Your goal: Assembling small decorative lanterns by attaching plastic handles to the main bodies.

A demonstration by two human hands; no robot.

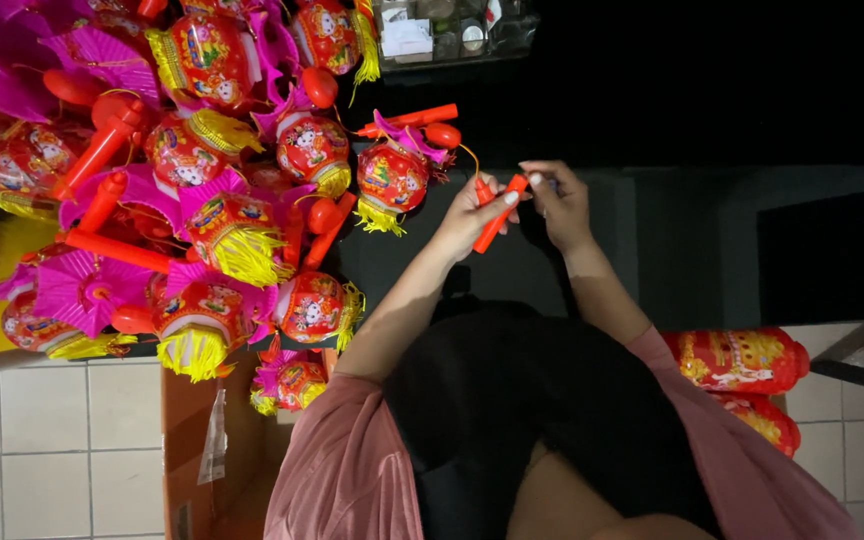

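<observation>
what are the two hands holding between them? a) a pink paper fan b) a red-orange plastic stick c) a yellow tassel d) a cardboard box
b: the left hand and right hand both grip a slim red-orange plastic stick, beside the pile of red lanterns with yellow tassels.
</observation>
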